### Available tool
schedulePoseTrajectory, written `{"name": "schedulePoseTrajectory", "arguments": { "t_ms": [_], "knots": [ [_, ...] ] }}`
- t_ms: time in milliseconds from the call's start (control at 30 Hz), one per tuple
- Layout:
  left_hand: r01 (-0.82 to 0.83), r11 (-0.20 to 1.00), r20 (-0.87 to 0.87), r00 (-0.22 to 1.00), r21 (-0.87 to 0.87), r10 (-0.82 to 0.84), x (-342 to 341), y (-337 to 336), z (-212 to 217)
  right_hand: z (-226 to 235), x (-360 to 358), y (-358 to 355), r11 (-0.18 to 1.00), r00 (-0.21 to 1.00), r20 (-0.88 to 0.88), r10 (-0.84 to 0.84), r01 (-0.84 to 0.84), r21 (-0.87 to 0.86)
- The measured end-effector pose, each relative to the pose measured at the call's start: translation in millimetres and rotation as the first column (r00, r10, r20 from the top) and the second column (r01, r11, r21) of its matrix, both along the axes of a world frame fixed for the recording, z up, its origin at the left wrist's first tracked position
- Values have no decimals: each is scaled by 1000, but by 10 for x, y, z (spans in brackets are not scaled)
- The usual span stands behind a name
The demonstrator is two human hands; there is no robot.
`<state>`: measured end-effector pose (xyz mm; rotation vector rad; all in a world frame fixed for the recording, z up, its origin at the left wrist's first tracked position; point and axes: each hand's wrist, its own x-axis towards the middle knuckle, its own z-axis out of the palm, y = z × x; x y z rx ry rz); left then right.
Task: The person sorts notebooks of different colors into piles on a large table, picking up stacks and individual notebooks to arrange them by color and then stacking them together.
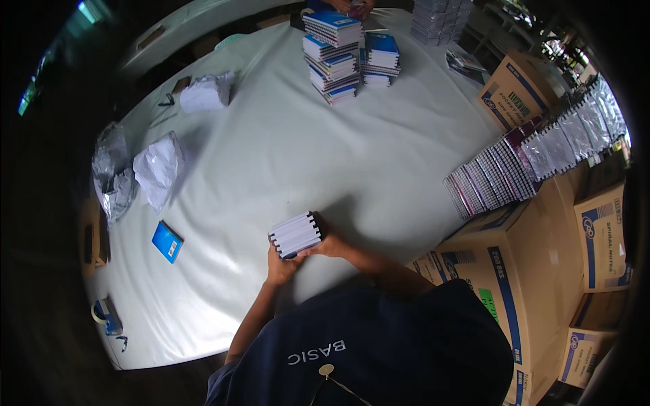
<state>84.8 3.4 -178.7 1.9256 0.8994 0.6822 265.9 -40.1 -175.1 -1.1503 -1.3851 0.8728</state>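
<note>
Both my hands hold a small stack of spiral notebooks [295, 234] on edge against the white table [284, 149]. My left hand [279, 266] grips the stack's near left end. At its right side, my right hand [328, 243] closes around it. The white page edges and dark spiral bindings face up.
Tall piles of blue-covered notebooks [338, 57] stand at the table's far end, where another person's hands [352, 7] show. A row of spiral notebooks [535, 155] lies on cardboard boxes [521, 271] to my right. Crumpled plastic wraps [157, 169], a blue notebook [166, 241] and a tape roll [105, 312] lie left.
</note>
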Motion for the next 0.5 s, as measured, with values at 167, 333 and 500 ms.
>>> {"name": "schedulePoseTrajectory", "arguments": {
  "t_ms": [167, 333, 500],
  "knots": [
    [-3, 999, 17, 1000, -52, 3, 8, -17, -18, -16, -5, -1, 998, 998, -58, 29, -32, -61],
    [13, 999, 45, 999, 40, -14, 44, -20, 7, -46, 27, -12, 998, 997, -74, 37, -41, -51],
    [-14, 997, 48, 999, -78, 18, 48, -50, 65, -26, 12, -3, 998, 996, -72, 47, -51, -49]
  ]
}}
